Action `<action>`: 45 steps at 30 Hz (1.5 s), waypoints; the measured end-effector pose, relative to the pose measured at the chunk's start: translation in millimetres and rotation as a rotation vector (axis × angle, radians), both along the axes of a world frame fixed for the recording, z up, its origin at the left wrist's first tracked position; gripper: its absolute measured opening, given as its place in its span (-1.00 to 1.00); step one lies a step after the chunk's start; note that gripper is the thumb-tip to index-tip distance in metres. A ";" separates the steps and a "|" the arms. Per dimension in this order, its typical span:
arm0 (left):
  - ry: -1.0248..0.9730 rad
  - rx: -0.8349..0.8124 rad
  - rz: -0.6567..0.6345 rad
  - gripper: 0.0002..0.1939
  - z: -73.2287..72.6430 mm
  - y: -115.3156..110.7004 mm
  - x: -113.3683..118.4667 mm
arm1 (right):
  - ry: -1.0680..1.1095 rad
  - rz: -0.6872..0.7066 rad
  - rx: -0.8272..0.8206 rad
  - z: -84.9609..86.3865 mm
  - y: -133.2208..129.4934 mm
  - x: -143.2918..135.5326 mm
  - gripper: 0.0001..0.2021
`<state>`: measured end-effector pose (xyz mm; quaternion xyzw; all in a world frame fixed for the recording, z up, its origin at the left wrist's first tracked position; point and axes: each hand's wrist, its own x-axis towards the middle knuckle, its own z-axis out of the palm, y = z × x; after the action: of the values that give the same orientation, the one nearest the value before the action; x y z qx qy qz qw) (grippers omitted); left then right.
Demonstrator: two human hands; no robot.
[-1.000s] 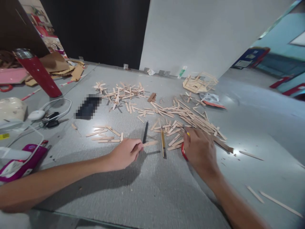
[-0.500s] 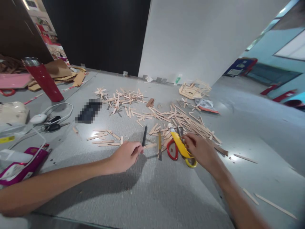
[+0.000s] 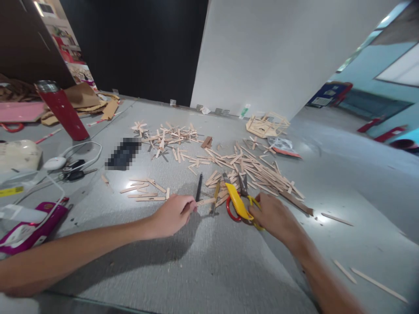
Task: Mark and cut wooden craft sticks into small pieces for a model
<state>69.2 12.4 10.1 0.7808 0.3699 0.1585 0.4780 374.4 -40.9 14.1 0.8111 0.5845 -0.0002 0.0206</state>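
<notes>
Head view: left hand [image 3: 172, 214] pinches a wooden stick [image 3: 205, 201] at its fingertips; right hand [image 3: 273, 216] grips scissors [image 3: 240, 201], blades beyond the fingers.

I am finding no text I can read anywhere on the grey table [image 3: 203, 261]. The yellow label [image 3: 9, 191], lying left of the keys [image 3: 73, 172], is showing dark marks too small to make out, and the poster [image 3: 70, 59] behind the red bottle [image 3: 62, 111] is too blurred.
</notes>
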 end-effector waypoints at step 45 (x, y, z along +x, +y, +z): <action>-0.042 -0.024 0.026 -0.67 -1.8 0.4 0.7 | 0.238 0.020 0.613 -20.3 7.1 -3.0 -0.47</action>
<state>69.9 12.8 8.3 0.7666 0.3716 0.1765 0.4931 371.4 -33.8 -6.2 0.7681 0.5635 0.0811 -0.2930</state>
